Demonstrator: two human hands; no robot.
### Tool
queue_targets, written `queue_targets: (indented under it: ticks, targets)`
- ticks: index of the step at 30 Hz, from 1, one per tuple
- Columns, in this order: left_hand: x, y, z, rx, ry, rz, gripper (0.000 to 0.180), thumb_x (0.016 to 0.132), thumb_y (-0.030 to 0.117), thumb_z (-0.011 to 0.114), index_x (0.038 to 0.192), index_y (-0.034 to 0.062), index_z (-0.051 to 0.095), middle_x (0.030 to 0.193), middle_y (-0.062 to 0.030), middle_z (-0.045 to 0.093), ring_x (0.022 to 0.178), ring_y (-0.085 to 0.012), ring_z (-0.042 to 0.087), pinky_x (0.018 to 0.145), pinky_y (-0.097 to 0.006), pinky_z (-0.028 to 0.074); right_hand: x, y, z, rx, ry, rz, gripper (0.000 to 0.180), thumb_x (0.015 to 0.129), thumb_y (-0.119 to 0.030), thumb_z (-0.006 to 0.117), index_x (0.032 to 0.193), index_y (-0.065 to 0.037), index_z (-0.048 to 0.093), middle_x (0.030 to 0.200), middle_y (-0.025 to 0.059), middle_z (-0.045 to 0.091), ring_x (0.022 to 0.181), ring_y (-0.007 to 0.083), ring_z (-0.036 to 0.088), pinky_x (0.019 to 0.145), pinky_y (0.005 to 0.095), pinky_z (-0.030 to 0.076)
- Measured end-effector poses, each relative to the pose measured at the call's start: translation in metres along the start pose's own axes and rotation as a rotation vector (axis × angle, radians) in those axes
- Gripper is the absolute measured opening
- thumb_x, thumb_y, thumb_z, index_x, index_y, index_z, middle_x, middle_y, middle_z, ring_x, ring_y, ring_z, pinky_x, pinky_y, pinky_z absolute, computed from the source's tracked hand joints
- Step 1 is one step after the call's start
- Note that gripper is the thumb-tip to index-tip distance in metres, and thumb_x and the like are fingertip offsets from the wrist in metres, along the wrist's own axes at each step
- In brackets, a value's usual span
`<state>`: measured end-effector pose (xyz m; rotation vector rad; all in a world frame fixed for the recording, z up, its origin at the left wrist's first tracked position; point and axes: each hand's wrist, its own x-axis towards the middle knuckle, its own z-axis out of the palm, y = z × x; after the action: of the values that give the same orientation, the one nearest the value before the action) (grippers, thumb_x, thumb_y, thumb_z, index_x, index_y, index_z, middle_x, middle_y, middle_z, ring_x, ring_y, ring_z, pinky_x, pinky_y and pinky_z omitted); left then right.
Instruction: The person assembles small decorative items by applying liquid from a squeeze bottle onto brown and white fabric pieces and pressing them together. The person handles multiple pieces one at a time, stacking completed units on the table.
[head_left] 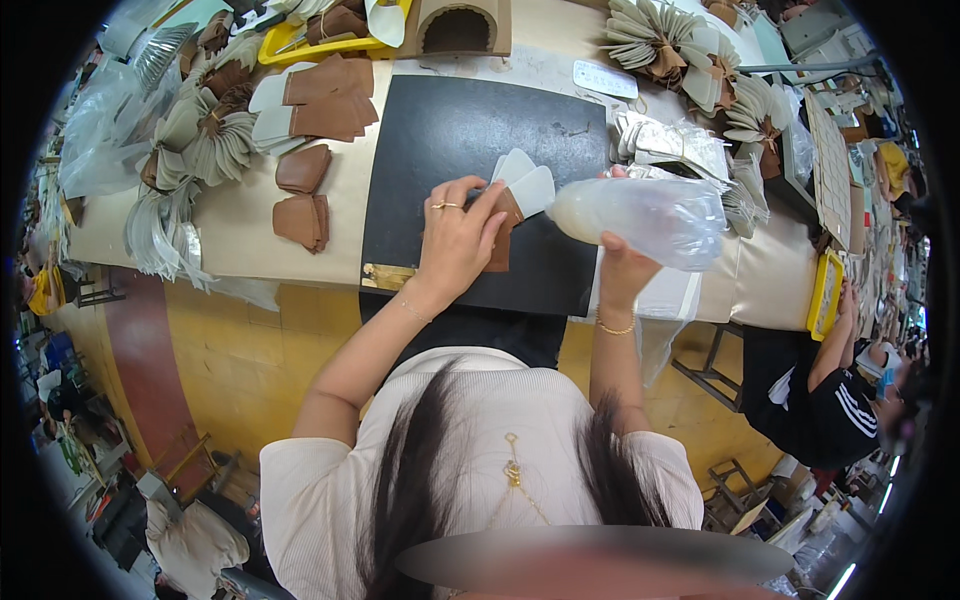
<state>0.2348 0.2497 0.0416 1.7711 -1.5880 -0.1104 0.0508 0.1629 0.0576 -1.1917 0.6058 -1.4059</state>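
My right hand (625, 265) is wrapped round a clear plastic bottle (645, 215) with whitish contents. The bottle is tipped nearly flat, its narrow end pointing left, close to the white tabs (531, 187) of some fanned pieces. Those tabs belong to brown leather pieces (508, 222) lying on a black board (480, 130). With thumb and fingers, my left hand (460, 232) grips the brown part from its left side. Whether the bottle's tip touches a tab, I cannot tell.
Left of the board lie brown pieces with white ends (325, 95) and small brown stacks (302, 220). Fanned bundles (215, 135) and a yellow tray (375, 45) stand beyond. Silvery bundles (675, 145) lie at the right. Another person (815, 395) works at far right.
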Motion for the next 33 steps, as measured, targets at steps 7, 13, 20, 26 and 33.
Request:
queue_targets:
  ticks: [7, 13, 20, 26, 33]
  targets:
    - [0.013, -0.012, 0.016, -0.109, -0.119, -0.128, 0.029, 0.086, 0.011, 0.068, 0.114, 0.0054, 0.068, 0.101, -0.01, 0.058, 0.096, -0.0289, 0.055, 0.09, -0.04, 0.042, -0.003, 0.032, 0.015, -0.534, -0.339, -0.32, 0.078, 0.074, -0.035, 0.083, 0.138, -0.008, 0.047, 0.133, 0.0023, 0.061, 0.122, 0.0227, 0.057, 0.107, 0.0381, 0.041]
    - [0.01, -0.014, 0.019, -0.149, -0.085, -0.133, 0.027, 0.085, 0.011, 0.069, 0.111, 0.0046, 0.069, 0.101, -0.0097, 0.058, 0.097, -0.0285, 0.055, 0.088, -0.04, 0.043, 0.01, 0.026, 0.009, -0.224, 0.001, -0.068, 0.077, 0.074, -0.023, 0.085, 0.137, -0.001, 0.045, 0.134, 0.0157, 0.056, 0.121, 0.0265, 0.057, 0.103, 0.0422, 0.047]
    - [0.009, -0.015, 0.02, -0.169, -0.054, -0.146, 0.027, 0.084, 0.012, 0.071, 0.11, 0.0045, 0.067, 0.101, -0.0097, 0.057, 0.097, -0.0288, 0.055, 0.089, -0.04, 0.042, 0.022, 0.028, 0.027, -0.494, -0.097, -0.301, 0.059, 0.073, -0.015, 0.087, 0.123, -0.002, 0.058, 0.124, 0.0097, 0.062, 0.113, 0.023, 0.06, 0.091, 0.0385, 0.051]
    - [0.006, -0.016, 0.022, -0.17, -0.036, -0.138, 0.029, 0.083, 0.011, 0.072, 0.111, 0.0052, 0.064, 0.103, -0.0099, 0.057, 0.098, -0.0297, 0.055, 0.089, -0.041, 0.042, 0.027, 0.028, 0.021, -0.133, -0.126, -0.169, 0.082, 0.074, -0.019, 0.087, 0.138, 0.0, 0.039, 0.133, 0.0183, 0.056, 0.118, 0.0304, 0.059, 0.102, 0.0412, 0.049]
    - [0.007, -0.015, 0.018, -0.159, -0.065, -0.133, 0.028, 0.084, 0.013, 0.071, 0.111, 0.0064, 0.065, 0.104, -0.0089, 0.057, 0.1, -0.0291, 0.054, 0.089, -0.04, 0.041, 0.049, 0.032, 0.014, -0.788, 0.012, -0.051, 0.064, 0.075, -0.025, 0.086, 0.121, 0.005, 0.055, 0.115, 0.014, 0.065, 0.099, 0.0203, 0.064, 0.087, 0.0355, 0.052]
